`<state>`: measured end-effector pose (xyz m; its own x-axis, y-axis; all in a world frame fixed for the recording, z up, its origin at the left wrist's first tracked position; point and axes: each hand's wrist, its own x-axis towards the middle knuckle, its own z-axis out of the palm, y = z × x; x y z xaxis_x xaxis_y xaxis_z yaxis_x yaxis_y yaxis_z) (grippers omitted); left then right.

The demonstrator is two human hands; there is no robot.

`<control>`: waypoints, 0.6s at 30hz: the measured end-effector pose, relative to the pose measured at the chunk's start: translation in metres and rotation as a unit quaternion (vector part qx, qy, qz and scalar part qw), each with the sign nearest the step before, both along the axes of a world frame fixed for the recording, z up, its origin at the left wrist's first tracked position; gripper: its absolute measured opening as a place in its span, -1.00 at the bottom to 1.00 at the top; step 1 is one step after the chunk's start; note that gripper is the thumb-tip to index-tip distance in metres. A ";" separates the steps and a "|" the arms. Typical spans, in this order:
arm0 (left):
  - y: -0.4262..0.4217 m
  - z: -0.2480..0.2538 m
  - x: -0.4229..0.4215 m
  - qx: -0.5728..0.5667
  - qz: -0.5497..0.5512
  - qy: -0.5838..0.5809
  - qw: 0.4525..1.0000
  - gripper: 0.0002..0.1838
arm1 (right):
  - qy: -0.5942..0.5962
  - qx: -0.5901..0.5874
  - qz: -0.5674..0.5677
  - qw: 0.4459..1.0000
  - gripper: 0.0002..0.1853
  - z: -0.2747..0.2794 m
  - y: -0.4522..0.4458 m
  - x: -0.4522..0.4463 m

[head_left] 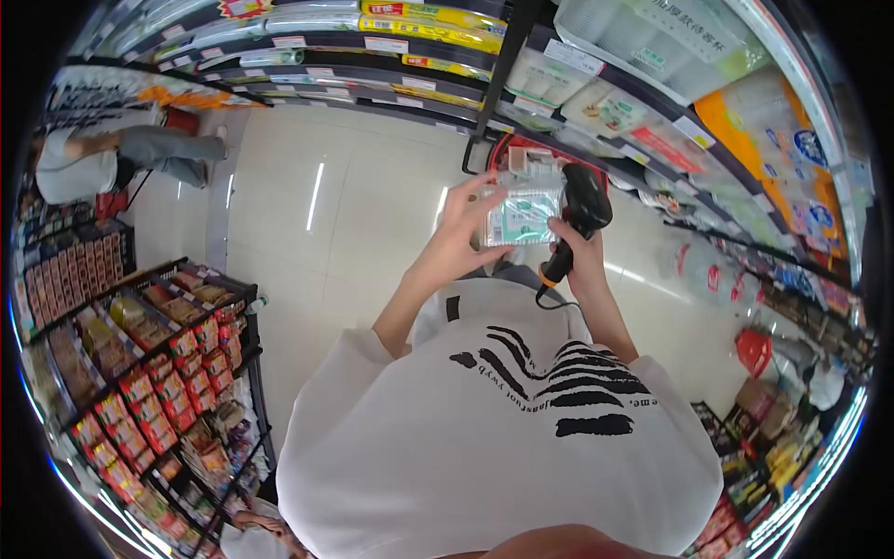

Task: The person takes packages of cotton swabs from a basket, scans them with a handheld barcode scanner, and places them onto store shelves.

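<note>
My left hand [456,228] grips the left side of a clear plastic pack [521,216] with a green-and-white label. Its fingers are above the pack and the thumb is along the lower edge. A black handheld barcode scanner [585,210] is in my right hand [584,256], which is wrapped round its handle. The scanner's head is beside the right end of the pack, and a dark cord [556,305] runs from the handle's orange-ringed base. My right thumb reaches toward the pack's right edge; whether it touches is unclear. Behind the pack, a red-rimmed basket [500,149] is partly hidden.
Shelves [382,44] with packaged goods and price tags run across the front and curve down the right. At the left stands a rack [251,307] of red packets. A person [88,163] is at the far left, another [256,536] at lower left. Pale floor tiles [307,242] lie between.
</note>
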<state>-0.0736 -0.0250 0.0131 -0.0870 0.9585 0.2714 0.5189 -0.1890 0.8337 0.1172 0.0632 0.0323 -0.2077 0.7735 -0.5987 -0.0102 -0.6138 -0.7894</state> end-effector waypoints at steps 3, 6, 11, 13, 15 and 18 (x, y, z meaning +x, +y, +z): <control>-0.007 0.006 -0.018 0.015 0.016 -0.046 0.999 0.01 | 0.007 0.014 0.004 1.000 -0.59 0.019 -0.013 -0.016; -0.011 0.005 -0.027 0.029 0.018 -0.068 0.997 0.00 | 0.007 0.015 -0.001 1.000 -0.58 0.029 -0.022 -0.024; -0.013 0.008 -0.031 -0.013 0.022 -0.069 0.997 -0.01 | 0.009 0.005 -0.038 0.999 -0.54 0.030 -0.028 -0.026; -0.010 0.011 -0.032 -0.017 0.010 -0.071 0.997 -0.03 | 0.015 0.001 -0.042 0.999 -0.54 0.028 -0.031 -0.024; -0.005 0.011 -0.035 -0.017 -0.004 -0.068 0.998 -0.04 | 0.016 0.002 -0.050 0.999 -0.51 0.025 -0.030 -0.023; 0.007 0.011 -0.039 -0.017 -0.027 -0.048 0.998 -0.08 | 0.004 0.000 -0.044 0.999 -0.53 0.027 -0.027 -0.023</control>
<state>-0.1122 -0.0181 0.0240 -0.0590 0.9711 0.2311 0.4257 -0.1849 0.8858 0.0938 0.0362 0.0595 -0.1438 0.7885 -0.5979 -0.0705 -0.6108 -0.7886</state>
